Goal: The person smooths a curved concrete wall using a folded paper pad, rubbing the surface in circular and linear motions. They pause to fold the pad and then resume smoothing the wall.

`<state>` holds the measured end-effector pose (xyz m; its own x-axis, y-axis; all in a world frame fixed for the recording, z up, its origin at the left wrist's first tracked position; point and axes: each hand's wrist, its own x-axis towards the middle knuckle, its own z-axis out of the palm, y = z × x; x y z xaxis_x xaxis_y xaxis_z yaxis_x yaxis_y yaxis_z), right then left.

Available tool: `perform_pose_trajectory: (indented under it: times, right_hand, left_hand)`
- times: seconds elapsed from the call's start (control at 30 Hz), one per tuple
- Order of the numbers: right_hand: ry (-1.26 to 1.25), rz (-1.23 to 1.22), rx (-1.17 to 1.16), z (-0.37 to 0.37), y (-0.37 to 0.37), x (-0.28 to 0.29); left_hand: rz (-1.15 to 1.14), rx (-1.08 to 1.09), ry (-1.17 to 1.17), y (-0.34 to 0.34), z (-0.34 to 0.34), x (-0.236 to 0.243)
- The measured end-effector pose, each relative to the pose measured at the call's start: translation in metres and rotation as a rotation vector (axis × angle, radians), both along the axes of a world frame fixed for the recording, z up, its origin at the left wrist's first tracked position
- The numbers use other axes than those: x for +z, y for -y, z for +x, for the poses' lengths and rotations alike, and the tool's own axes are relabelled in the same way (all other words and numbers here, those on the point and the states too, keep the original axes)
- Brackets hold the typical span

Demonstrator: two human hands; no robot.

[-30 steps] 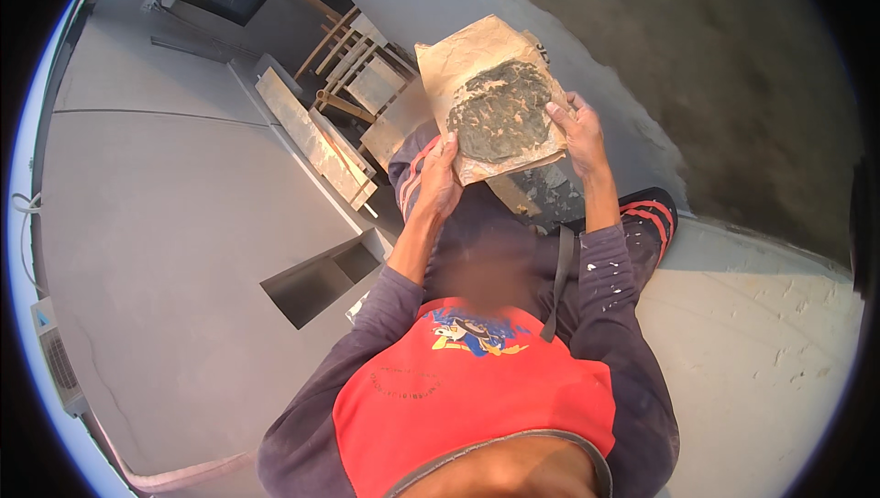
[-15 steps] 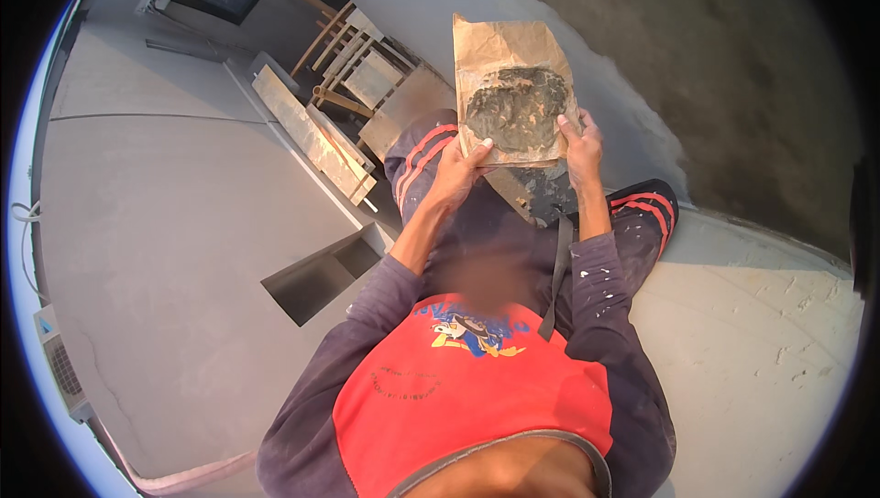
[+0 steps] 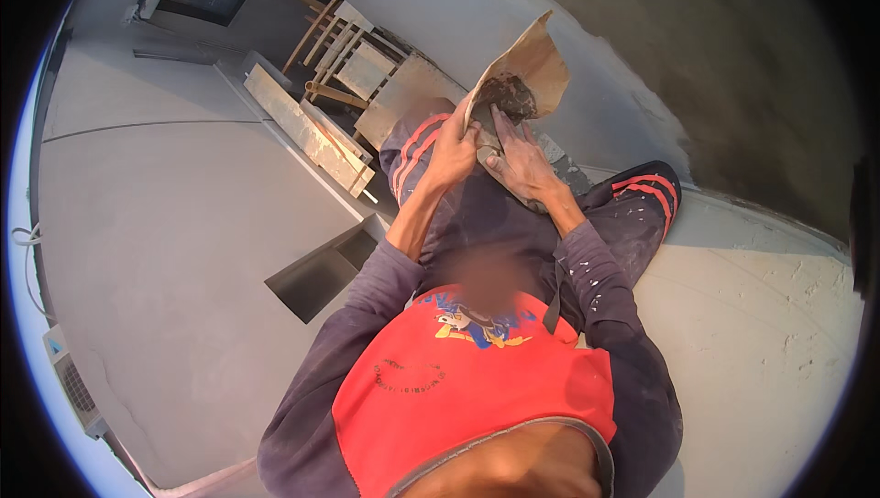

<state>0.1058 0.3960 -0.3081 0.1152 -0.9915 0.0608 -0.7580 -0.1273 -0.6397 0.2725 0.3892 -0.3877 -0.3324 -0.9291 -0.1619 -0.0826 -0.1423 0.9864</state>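
Tan paper (image 3: 548, 79), dark brown smear (image 3: 510, 94), red shirt (image 3: 486, 383), dark trousers (image 3: 481, 223) with red stripes (image 3: 420, 151)

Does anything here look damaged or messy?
Yes: the brown paper in the left hand is curled and stained by a dark patch, unlike clean, flat paper. White specks also dot the right sleeve.

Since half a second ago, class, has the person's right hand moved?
Yes: the right hand has shifted left, closer to the rectangular opening.
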Motion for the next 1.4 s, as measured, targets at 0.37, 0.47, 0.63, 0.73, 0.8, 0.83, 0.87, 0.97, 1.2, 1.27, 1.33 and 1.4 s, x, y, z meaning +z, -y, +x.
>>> perform_pose_trajectory:
  times: [0.37,0.47,0.63,0.73,0.8,0.83,0.87,0.97,1.2,1.27,1.33,1.4]
  right_hand:
    - [0.325,-0.241,0.158,0.003,-0.019,-0.084]
    - [0.466,0.063,0.169,-0.021,-0.018,-0.115]
    - [0.647,-0.174,-0.204,-0.049,-0.011,-0.065]
    - [0.387,-0.131,0.097,-0.027,-0.018,-0.103]
    - [0.201,-0.082,0.274,-0.021,-0.028,-0.122]
    - [0.302,0.006,0.156,-0.026,-0.031,-0.127]
    - [0.400,0.078,0.061,-0.038,-0.024,-0.128]
    - [0.588,-0.120,-0.252,-0.066,-0.014,-0.109]
    - [1.340,0.321,-0.603,-0.075,-0.014,-0.131]
    - [1.523,0.355,-0.459,-0.081,-0.013,-0.137]
    - [1.599,0.386,-0.375,-0.087,-0.016,-0.142]
    - [1.573,0.405,-0.341,-0.088,-0.015,-0.146]
  left_hand:
    - [-0.043,-0.004,0.038,0.013,-0.009,-0.014]
    - [-0.046,0.039,0.060,0.005,0.009,-0.026]
    - [0.248,0.174,-0.086,0.006,0.014,-0.017]
    - [0.231,0.126,-0.210,0.006,-0.009,-0.011]
    - [0.220,0.035,-0.294,0.000,-0.022,0.008]
    - [0.207,0.020,-0.225,-0.003,-0.019,0.011]
    - [0.172,0.022,-0.158,-0.001,-0.020,0.011]
    - [0.273,0.019,-0.393,0.010,-0.013,-0.002]
    - [0.354,-0.035,-0.547,-0.007,-0.017,0.005]
    - [0.378,-0.031,-0.492,-0.005,-0.014,0.009]
    - [0.387,-0.002,-0.368,-0.001,-0.010,0.012]
    - [0.392,-0.013,-0.339,0.000,-0.006,0.011]
